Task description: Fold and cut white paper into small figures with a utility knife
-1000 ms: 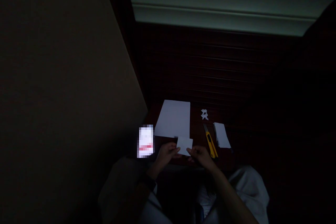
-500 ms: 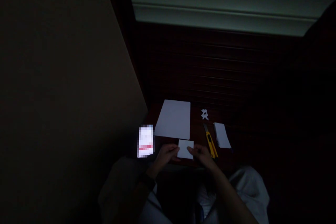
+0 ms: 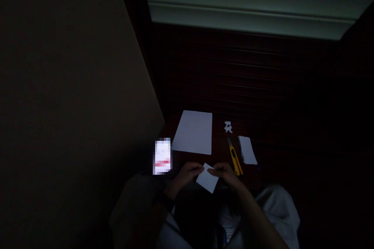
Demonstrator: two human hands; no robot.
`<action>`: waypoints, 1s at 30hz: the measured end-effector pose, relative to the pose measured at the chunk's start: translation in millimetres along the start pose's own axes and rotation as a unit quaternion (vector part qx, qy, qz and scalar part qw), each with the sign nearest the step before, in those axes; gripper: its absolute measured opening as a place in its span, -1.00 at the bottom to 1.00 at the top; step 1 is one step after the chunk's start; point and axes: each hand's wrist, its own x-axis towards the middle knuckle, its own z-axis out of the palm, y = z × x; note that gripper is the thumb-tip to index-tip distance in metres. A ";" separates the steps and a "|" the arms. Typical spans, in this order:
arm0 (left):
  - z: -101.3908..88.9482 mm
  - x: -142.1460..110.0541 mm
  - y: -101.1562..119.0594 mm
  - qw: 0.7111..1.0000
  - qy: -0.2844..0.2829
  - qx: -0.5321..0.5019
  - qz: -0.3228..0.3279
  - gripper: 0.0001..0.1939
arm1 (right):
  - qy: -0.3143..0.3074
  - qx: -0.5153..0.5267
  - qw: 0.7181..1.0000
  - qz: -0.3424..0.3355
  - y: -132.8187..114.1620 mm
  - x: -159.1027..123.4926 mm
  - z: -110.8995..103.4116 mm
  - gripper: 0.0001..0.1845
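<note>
Between my two hands is a small square piece of white paper (image 3: 208,181), turned so that one corner points down toward my lap. My left hand (image 3: 190,172) pinches it near its upper left edge. On the other side, my right hand (image 3: 226,172) grips the upper right edge, thumb lying on top. Just beyond the hands lies a large white sheet of paper (image 3: 194,132). A yellow utility knife (image 3: 234,157) rests to the right of my right hand, its blade end pointing away from me.
Right of the knife sits a stack of white paper (image 3: 247,150). Small paper scraps (image 3: 228,127) lie behind the knife. A lit, blurred-out screen (image 3: 162,156) stands at the left. A wall (image 3: 87,85) rises on the left, and slatted panels (image 3: 233,66) close off the back.
The square of paper has been rotated from lying straight to a slanted position and brought slightly nearer to me. Both hands have shifted their hold to its upper edges.
</note>
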 end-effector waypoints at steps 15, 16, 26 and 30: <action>4.1 1.2 -1.9 0.999 -0.029 0.011 0.027 -0.72 | 0.038 -0.048 0.997 -0.050 5.9 8.4 8.4 -0.64; 4.1 1.2 -1.7 0.999 -0.028 0.019 0.025 -0.73 | 0.044 -0.052 0.996 -0.056 7.0 8.9 8.5 -0.64; 2.8 2.9 -0.4 0.999 -0.008 0.047 0.004 -0.64 | 0.132 -0.032 0.988 -0.073 6.1 5.7 8.7 -0.61; 3.1 1.3 4.0 0.999 -0.009 0.051 0.013 -0.63 | 0.157 -0.041 0.984 -0.077 3.7 5.4 10.0 -0.59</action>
